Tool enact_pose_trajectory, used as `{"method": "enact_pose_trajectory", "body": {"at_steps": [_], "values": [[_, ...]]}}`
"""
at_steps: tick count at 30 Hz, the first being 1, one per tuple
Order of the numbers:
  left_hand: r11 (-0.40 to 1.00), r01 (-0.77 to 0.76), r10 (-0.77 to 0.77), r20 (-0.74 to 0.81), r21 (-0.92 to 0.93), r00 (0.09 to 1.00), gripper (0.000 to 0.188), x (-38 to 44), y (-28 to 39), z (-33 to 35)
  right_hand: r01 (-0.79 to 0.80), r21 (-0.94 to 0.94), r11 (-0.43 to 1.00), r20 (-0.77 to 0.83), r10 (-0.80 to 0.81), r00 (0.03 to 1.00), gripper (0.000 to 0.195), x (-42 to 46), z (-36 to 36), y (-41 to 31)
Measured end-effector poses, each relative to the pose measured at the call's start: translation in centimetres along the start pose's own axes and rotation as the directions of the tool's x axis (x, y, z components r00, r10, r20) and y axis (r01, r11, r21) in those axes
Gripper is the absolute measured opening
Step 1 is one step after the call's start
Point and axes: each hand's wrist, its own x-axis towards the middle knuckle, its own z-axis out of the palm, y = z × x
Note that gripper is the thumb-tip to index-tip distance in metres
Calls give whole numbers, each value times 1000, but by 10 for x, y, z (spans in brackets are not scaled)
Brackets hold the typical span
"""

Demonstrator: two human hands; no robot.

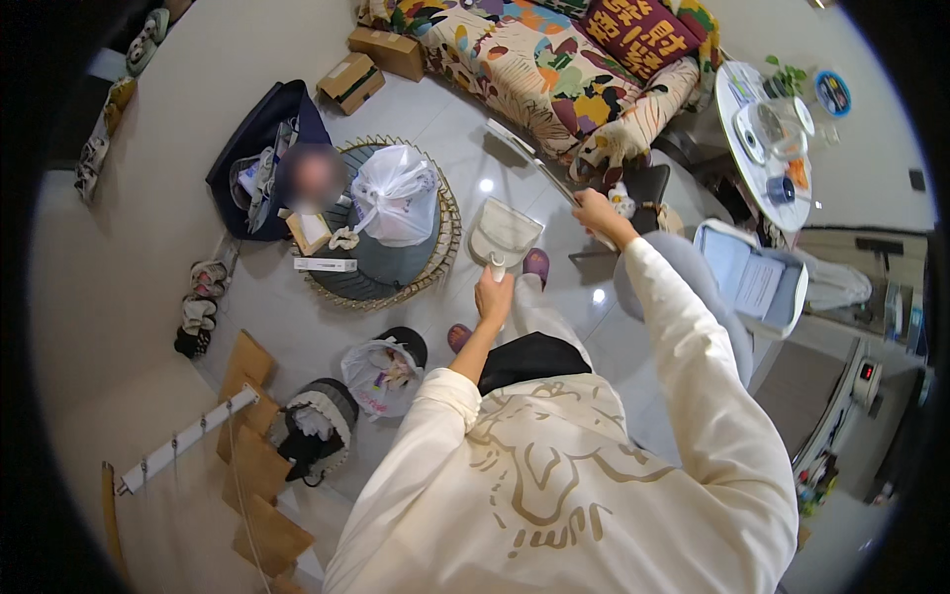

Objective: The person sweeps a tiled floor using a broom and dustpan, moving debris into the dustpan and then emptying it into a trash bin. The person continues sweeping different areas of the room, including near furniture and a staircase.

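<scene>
My left hand (493, 295) grips the handle of a white dustpan (508, 232), whose pan is over the tiled floor just ahead of my feet. In my right hand (600, 215) is the pale handle of a broom (553, 177). Its flat head (509, 136) reaches forward to the floor beside the front of the sofa (512, 67). Broom head and dustpan are apart. Purple slippers (536, 266) are on my feet, one close to the dustpan's right side.
Left of the dustpan stands a round wire-rimmed table (401, 278) holding a tied white plastic bag (397, 194). A lined trash bin (378, 377) and a basket (315, 431) are near my left side. A grey round seat (653, 278) and a dark stool (644, 185) stand right. Cardboard boxes (352, 82) lie by the wall.
</scene>
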Motion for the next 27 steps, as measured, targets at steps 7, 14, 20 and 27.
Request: {"method": "enact_pose_trajectory", "body": {"at_steps": [7, 14, 20, 27], "values": [[989, 137, -144, -153, -53, 978, 22, 57, 47, 53, 1, -351, 936, 58, 20, 998, 18, 137, -11, -14], [970, 242, -239, -204, -11, 949, 22, 84, 85, 101, 66, -400, 914, 151, -6, 989, 20, 180, -12, 36], [961, 276, -265, -216, 20, 940, 23, 86, 94, 109, 20, -186, 982, 367, 51, 929, 20, 107, -27, 67], [970, 241, -226, -258, 29, 939, 23, 82, 87, 111, 92, -16, 996, 550, -68, 832, 27, 56, -86, 70]]}}
